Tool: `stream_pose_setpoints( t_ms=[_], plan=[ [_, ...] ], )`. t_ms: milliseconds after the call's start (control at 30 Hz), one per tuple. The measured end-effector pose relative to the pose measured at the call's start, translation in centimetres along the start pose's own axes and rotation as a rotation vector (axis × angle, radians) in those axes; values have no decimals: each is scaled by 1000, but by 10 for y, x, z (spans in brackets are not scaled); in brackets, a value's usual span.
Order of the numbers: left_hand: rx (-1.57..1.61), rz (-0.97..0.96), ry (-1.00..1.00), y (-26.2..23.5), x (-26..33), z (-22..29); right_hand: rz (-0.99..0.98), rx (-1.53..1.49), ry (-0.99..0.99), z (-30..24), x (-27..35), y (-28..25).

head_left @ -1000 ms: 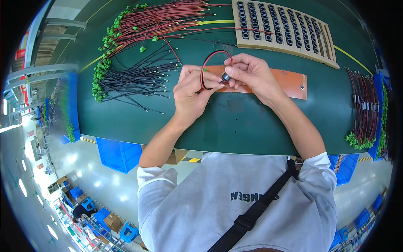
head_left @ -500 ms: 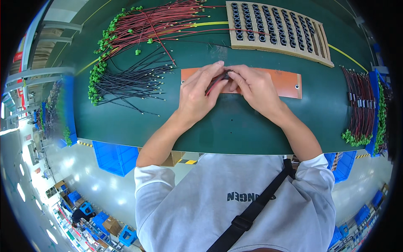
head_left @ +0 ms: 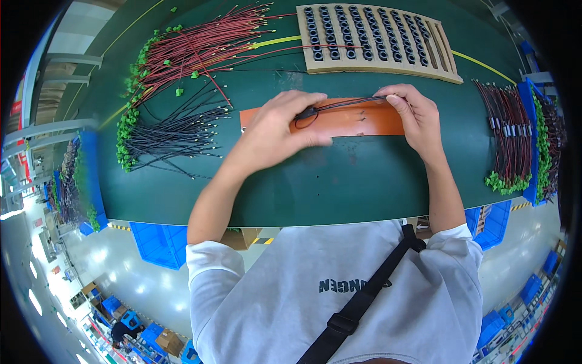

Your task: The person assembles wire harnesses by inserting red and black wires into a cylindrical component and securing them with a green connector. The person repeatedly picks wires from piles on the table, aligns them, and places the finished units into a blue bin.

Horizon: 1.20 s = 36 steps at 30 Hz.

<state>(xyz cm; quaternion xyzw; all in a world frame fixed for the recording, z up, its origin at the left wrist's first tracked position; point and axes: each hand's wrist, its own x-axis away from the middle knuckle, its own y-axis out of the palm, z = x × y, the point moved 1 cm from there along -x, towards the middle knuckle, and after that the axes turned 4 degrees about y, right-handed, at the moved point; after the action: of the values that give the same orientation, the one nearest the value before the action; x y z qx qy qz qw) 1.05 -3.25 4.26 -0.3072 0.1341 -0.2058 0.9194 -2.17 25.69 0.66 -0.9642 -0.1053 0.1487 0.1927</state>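
Note:
A thin black wire (head_left: 348, 104) stretches between my hands over an orange-brown board (head_left: 382, 124). At its left end a dark ring-like piece (head_left: 308, 113) sits against my left hand (head_left: 276, 127), with a small loop of wire hanging below. The fingers of that hand curl about this piece, partly hidden, while its thumb points out to the right. My right hand (head_left: 418, 115) pinches the wire's other end between thumb and forefinger, above the right part of the board.
Red wires (head_left: 206, 42) and black wires (head_left: 176, 133) with green connectors lie at left. A cardboard tray (head_left: 382, 68) of black rings stands at the back. Bundled wires (head_left: 509, 130) hang by a blue bin (head_left: 528, 139) at right. The green tabletop (head_left: 364, 188) has a near edge.
My hands were close together over the board's middle. Now they are apart, the right one moved rightward, and the black wire is drawn out between them. The whole view has shifted slightly.

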Motion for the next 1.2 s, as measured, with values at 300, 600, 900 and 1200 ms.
stream_pose_setpoints(
  t_ms=[300, 600, 900, 1200],
  plan=[
    [470, -138, -149, 34, -43, -18, 12, -380, 180, 10, 6, 18],
    [645, 40, -177, 52, -30, -23, 10, -331, 216, 10, 2, 26],
    [589, 147, -152, 59, -26, -25, 32, -622, 347, 10, 3, 21],
    [547, 132, -114, 62, -25, -22, 4, -419, 254, 11, 5, 29]
  ],
)
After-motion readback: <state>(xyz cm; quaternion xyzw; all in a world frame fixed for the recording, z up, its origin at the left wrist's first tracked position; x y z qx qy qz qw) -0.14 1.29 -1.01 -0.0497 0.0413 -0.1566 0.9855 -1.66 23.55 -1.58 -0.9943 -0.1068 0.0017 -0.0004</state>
